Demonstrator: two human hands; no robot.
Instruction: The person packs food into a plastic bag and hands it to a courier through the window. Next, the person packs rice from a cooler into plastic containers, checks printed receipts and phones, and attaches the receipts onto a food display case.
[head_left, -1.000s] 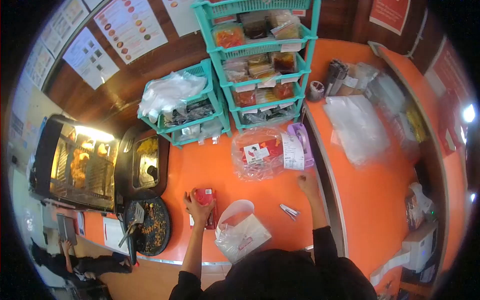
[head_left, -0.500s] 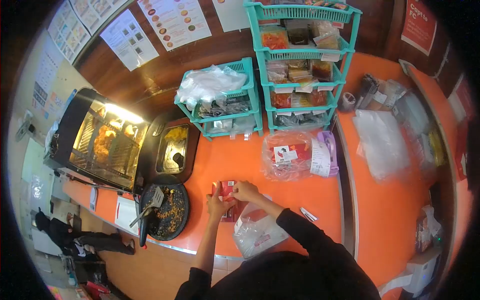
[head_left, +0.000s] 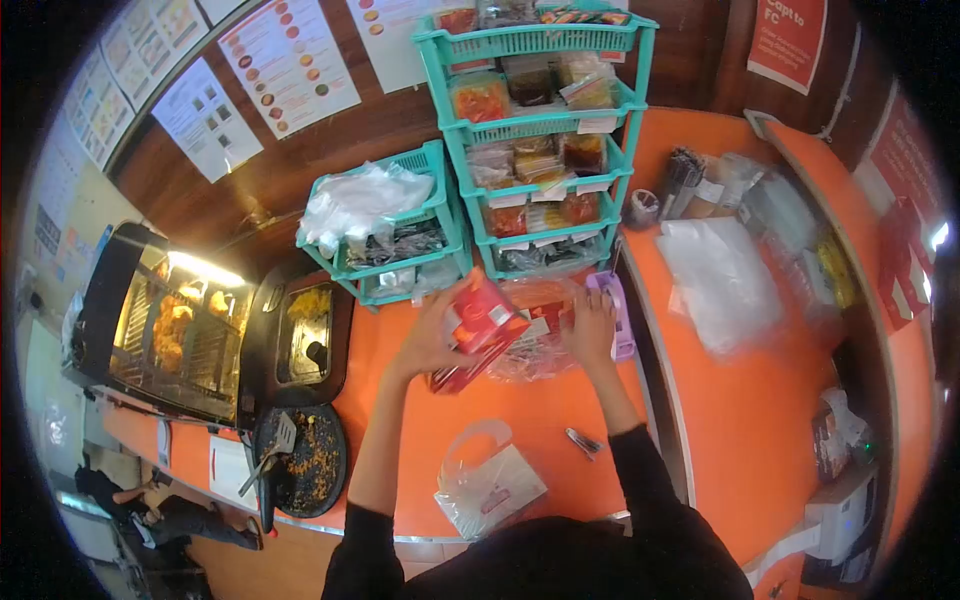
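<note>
My left hand is wrapped around a red printed box, tilted and lifted above the orange counter. Behind the box lies a clear plastic bag with red contents and a label. My right hand, fingers stretched out, is at the right side of that bag, beside a purple plastic object. The paper slip seen there earlier is hidden, probably under this hand. Close to my body, a clear carrier bag with a red logo lies on the counter.
Teal basket racks hold sachets at the back. To the left stand a lit food warmer, a metal tray, and a dark stone mortar with a spatula. A person is beyond the counter. A stapler-like tool lies right.
My left hand has raised the red box off the counter and moved it forward. My right hand has left the box and reached forward to the right. The carrier bag is now uncovered.
</note>
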